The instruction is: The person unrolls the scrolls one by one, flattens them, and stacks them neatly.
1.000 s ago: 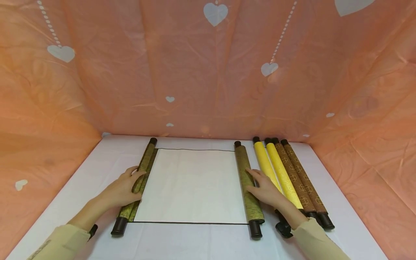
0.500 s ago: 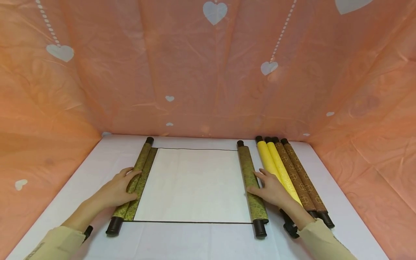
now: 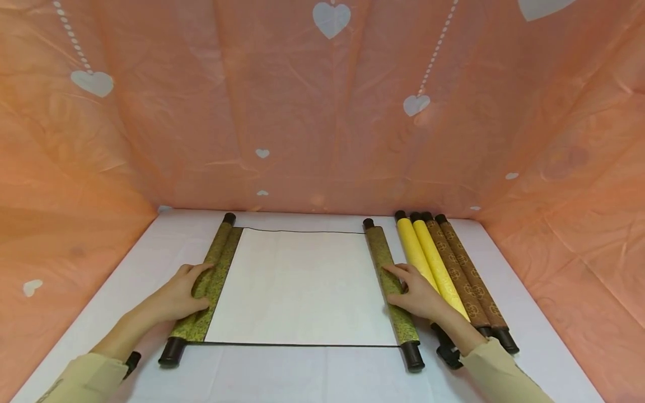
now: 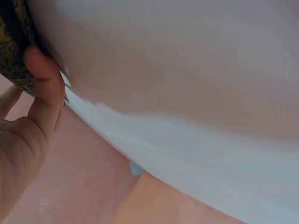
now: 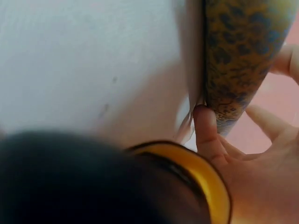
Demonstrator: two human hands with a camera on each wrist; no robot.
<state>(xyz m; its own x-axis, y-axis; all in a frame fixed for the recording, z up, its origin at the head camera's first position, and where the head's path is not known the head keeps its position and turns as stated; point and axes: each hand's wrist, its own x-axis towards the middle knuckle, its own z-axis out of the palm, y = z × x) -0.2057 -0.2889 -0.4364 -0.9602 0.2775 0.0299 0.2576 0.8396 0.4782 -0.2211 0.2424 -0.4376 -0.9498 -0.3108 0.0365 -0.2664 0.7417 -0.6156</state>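
Observation:
A hanging scroll lies partly unrolled on the white table, its pale blank sheet (image 3: 302, 285) stretched flat between two rolls. In the head view, my left hand (image 3: 178, 294) grips the green-patterned left roll (image 3: 218, 240), thumb on the near side and fingers over its far side. A strip of green border (image 3: 214, 299) lies flat beside that roll. My right hand (image 3: 415, 294) holds the right roll (image 3: 378, 246) around its middle. The right wrist view shows the thumb (image 5: 205, 128) against the patterned roll (image 5: 243, 42), at the sheet's edge. Black knobs cap both rolls.
Right of the scroll, two yellow scrolls (image 3: 412, 240) and two brown flower-patterned scrolls (image 3: 456, 263) lie rolled up side by side. My right forearm crosses over the near ends of the yellow ones. An orange curtain (image 3: 322, 129) with hearts encloses the table (image 3: 282, 375) at back and sides.
The left roll has moved left with my left hand, baring more green border. The right roll's near end has swung right with my right hand. The nearest yellow scroll has shifted slightly right.

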